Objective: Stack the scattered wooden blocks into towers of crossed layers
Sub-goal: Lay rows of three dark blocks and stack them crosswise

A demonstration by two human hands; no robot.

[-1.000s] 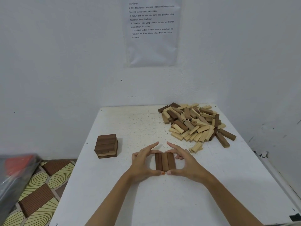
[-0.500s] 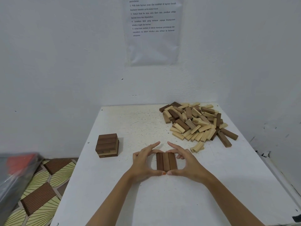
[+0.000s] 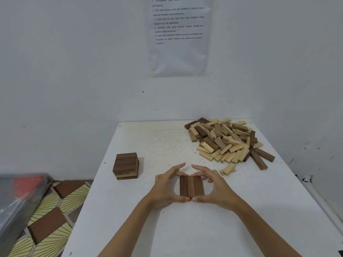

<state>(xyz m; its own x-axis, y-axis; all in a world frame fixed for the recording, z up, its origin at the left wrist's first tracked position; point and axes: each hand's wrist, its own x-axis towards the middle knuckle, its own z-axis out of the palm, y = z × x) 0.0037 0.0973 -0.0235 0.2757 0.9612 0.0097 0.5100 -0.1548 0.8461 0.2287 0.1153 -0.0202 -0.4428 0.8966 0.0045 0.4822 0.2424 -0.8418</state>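
1. Wooden blocks point(image 3: 191, 186), three dark ones side by side in one flat layer, lie just where they lay half a second ago. They are near the middle of the white table point(image 3: 167, 229), right in front of you, with their long sides running away from you.
2. Your hands have not changed either. Your left hand point(image 3: 165, 188) and right hand point(image 3: 217, 188) still bracket the wooden blocks. Each is curved, with the index finger at the far end and the thumb at the near end, pinching the layer lengthwise. Your thumb tips meet at the near edge.
3. Only your view has shifted: one more line of print shows at the top of the paper sheet point(image 3: 179, 34) on the wall.
4. The three blocks sit flush, tops level and with no gaps. The middle one is slightly lighter brown.
5. To the left, well apart from your hands, a small tower point(image 3: 126, 166) of crossed layers stands near the table's left edge. It is dark, with a pale layer low down.
6. At the far right corner lies a loose pile point(image 3: 226, 141) of pale and dark blocks.
7. Your fingers cover the far corners of the layer. The sheet's top is cut off. A blurred grey-and-red object point(image 3: 18, 197) at the left edge is cut off too, and I cannot tell what it is. It lies over a patterned floor mat point(image 3: 52, 219).
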